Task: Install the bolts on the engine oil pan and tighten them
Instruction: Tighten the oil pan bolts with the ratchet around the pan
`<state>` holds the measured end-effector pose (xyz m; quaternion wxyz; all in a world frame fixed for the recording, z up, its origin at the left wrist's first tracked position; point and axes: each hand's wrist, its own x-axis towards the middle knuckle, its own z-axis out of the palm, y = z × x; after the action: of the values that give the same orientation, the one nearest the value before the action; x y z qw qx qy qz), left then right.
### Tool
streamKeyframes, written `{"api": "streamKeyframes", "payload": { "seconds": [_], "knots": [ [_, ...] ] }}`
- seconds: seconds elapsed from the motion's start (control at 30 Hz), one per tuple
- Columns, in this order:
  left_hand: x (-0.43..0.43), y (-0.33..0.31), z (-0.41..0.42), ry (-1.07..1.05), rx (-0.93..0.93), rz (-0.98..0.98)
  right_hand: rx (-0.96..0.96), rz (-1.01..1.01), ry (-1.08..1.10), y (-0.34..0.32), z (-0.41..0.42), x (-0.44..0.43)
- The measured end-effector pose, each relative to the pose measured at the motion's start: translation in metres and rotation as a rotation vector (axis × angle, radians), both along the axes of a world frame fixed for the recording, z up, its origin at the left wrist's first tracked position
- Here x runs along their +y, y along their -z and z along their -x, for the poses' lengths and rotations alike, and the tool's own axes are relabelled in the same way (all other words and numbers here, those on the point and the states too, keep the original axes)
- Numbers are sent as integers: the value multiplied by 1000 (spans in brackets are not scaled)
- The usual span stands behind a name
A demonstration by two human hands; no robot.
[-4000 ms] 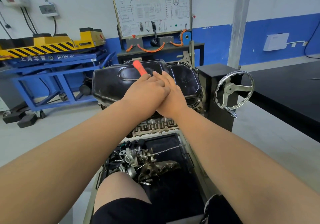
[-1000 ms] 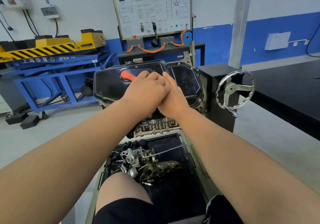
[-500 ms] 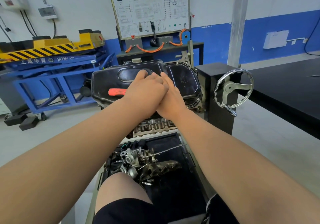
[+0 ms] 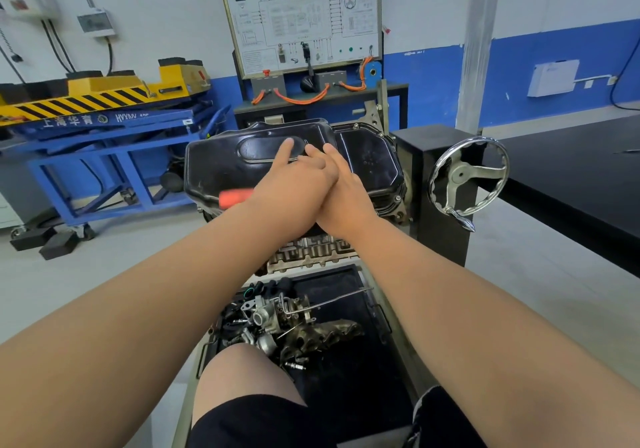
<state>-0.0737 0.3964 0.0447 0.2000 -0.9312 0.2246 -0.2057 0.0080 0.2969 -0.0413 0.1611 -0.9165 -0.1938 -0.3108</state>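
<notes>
Oil pan (image 4: 221, 167) sits on top of the engine (image 4: 311, 255). Left hand (image 4: 291, 188) lies over the red tool handle (image 4: 235, 198), forefinger straight; its grip cannot be determined. Right hand (image 4: 344, 198), fingers straight, rests against it.

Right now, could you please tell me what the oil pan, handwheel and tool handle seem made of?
Oil pan: likely pressed steel, glossy black paint; stamped ribs, sharp reflections. Handwheel: polished or chromed metal, mirror-like glints. Tool handle: orange-red, probably plastic or rubber; too blurred to be sure.
</notes>
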Motion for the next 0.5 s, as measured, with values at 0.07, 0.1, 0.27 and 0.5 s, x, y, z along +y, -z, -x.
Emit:
{"api": "streamKeyframes", "payload": {
  "seconds": [0.07, 0.1, 0.27, 0.5],
  "knots": [
    [4, -2, 1, 78, -65, -150, 6, -34, 16, 0, 0, 4],
    [5, -3, 2, 103, -90, -200, 12, -56, 13, 0, 0, 5],
    [10, 0, -1, 53, -67, 24, 10, -244, -126, -1, 6, 1],
    [-2, 8, -4, -60, -34, 126, 35, -204, -125, 0, 3, -1]
  ]
}}
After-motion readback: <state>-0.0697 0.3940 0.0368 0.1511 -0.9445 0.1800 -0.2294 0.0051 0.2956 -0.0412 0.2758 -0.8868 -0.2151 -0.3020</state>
